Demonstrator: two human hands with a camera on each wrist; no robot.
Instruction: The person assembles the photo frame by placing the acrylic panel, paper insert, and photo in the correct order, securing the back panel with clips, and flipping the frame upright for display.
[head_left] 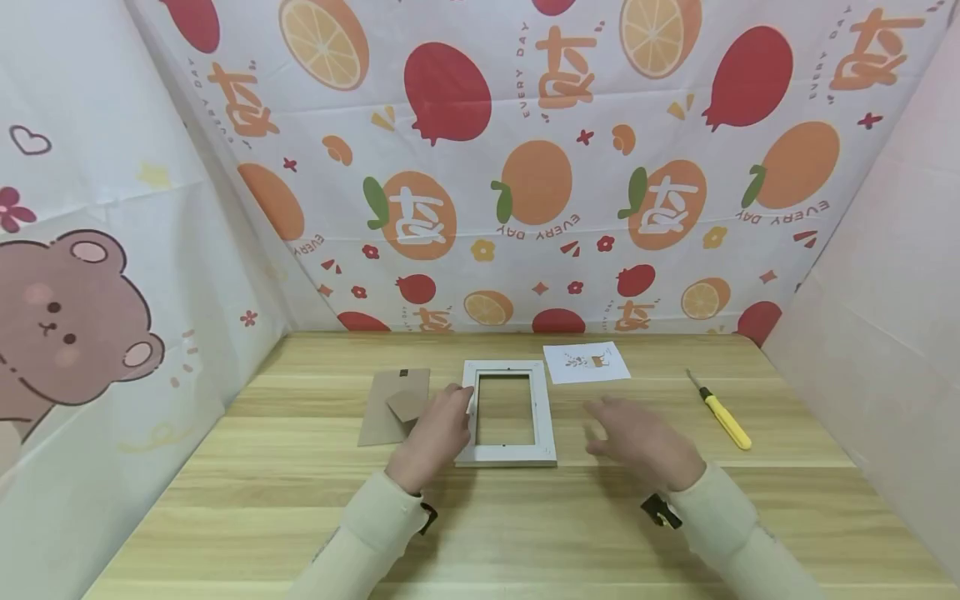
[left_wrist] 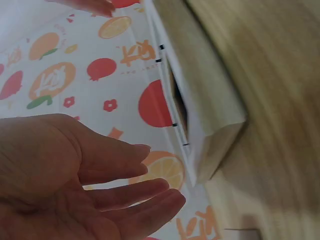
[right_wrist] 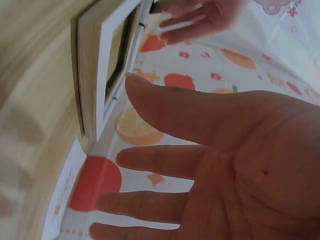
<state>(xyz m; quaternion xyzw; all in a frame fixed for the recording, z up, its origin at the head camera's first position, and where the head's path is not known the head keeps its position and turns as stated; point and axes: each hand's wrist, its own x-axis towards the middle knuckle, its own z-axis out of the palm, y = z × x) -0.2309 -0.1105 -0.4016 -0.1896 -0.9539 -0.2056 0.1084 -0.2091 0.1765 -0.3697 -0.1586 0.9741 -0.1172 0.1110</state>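
A white picture frame (head_left: pixel 506 454) lies flat on the wooden table, its opening showing bare wood and small dark tabs along the inner edges. At its left side is my left hand (head_left: pixel 438 425), overlapping the frame's edge in the head view. The left wrist view shows that hand's fingers (left_wrist: pixel 145 200) loosely extended beside the frame, holding nothing. My right hand (head_left: pixel 645 442) hovers to the right of the frame, slightly blurred. Its thumb and fingers (right_wrist: pixel 155 160) are spread and straight in the right wrist view, with nothing in them.
Left of the frame lies a brown backing board (head_left: pixel 378 417) with a stand flap (head_left: pixel 407 406), partly behind my left hand. A white card with a printed drawing (head_left: pixel 573 367) lies behind and right. Farther right is a yellow-handled screwdriver (head_left: pixel 726 419). Patterned cloth (head_left: pixel 480 275) walls the back.
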